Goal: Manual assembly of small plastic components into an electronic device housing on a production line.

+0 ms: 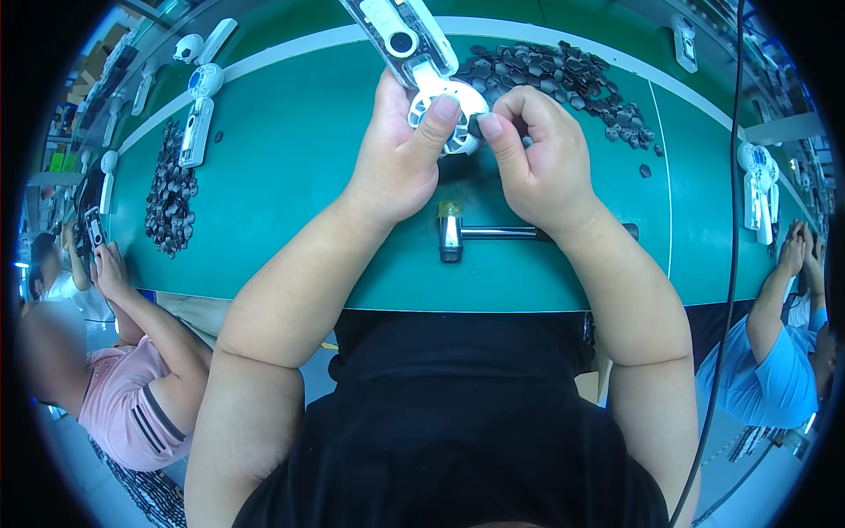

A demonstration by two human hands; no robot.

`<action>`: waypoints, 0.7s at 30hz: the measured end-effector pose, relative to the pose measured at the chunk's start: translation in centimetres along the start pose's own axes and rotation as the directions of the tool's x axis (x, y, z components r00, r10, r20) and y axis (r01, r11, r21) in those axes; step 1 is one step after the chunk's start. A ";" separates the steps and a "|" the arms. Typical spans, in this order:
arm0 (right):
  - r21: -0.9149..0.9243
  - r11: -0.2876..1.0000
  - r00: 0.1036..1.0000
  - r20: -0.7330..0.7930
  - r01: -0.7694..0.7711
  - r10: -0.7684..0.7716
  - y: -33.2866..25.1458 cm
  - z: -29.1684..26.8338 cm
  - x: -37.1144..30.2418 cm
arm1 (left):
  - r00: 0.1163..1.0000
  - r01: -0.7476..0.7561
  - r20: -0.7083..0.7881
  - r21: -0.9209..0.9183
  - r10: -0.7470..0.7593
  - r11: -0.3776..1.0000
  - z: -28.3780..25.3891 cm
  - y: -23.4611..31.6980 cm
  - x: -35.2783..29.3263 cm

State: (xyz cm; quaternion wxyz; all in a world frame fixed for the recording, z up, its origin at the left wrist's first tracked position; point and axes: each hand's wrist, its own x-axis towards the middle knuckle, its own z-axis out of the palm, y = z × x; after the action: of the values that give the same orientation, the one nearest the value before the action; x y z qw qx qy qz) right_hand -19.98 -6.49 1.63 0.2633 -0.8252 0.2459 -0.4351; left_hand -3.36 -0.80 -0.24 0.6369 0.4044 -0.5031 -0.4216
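My left hand (392, 163) is closed around a white handheld device (433, 77), its thumb pressed on the round, slotted head at the lower end. The device's long body, with a dark round part on it, points up and away from me. At the right edge of the head, my right hand (550, 163) pinches a small black piece (476, 125) between thumb and forefinger. That piece touches or nearly touches the head; I cannot tell which. Below both hands a small mallet (451, 233) lies on the green table (299, 211), its dark handle running under my right forearm.
A heap of small black pieces (563, 70) spreads behind my hands, another (170, 198) lies at left. White devices stand along the left (195, 132) and right (759, 189). A black cable (733, 220) hangs at right. Co-workers sit on both sides, one in a pink shirt (132, 396).
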 end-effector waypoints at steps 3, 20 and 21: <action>0.010 0.997 0.997 0.000 -0.074 0.074 -0.3 -0.3 0.1 | 0.999 0.027 -0.026 -0.049 -0.028 0.998 0.2 0.3 -0.1; 0.145 0.988 0.997 0.028 0.062 -0.067 0.9 -0.7 0.2 | 0.994 0.072 0.089 -0.098 -0.063 0.993 -0.8 0.2 0.0; 0.217 0.976 0.998 0.054 0.022 -0.035 1.4 -0.3 0.1 | 0.992 0.075 0.109 -0.121 -0.062 0.990 -0.7 0.2 0.0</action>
State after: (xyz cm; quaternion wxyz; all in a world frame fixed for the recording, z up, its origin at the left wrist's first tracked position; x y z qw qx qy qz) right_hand -20.40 -7.65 0.90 0.3523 -0.8074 0.1773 -0.4389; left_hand -2.66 -0.68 -0.17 0.6188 0.3580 -0.4943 -0.4946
